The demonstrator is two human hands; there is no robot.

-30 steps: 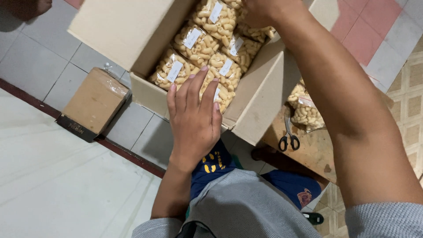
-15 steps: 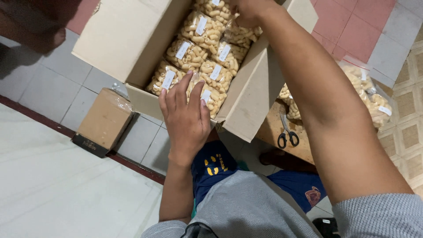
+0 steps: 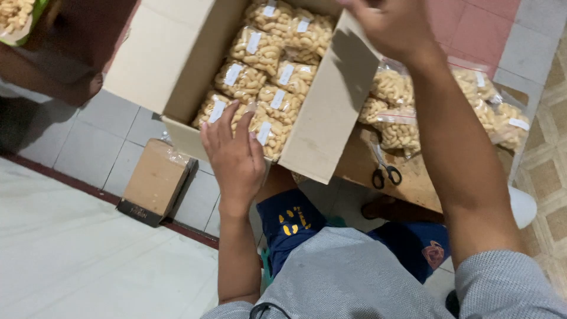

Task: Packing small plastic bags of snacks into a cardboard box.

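Note:
An open cardboard box (image 3: 171,65) rests against my knees, filled with several clear packets of pale curled snacks (image 3: 260,82), each with a white label. My left hand (image 3: 234,155) lies flat on the box's near edge, fingers spread over the nearest packets, holding nothing. My right hand (image 3: 391,25) is up at the top of the box's right flap (image 3: 331,118). Its fingers curl by the flap's edge and are partly cut off by the frame, so I cannot tell whether it grips anything.
More snack packets (image 3: 401,112) lie on a wooden board (image 3: 413,183) right of the box, beside black-handled scissors (image 3: 385,173). A small closed carton (image 3: 155,182) stands on the tiled floor at left. Another person (image 3: 59,59) is at the upper left.
My right hand has come from over the packets inside the box to the top of the right flap. My left hand stays on the near edge. My view has tilted.

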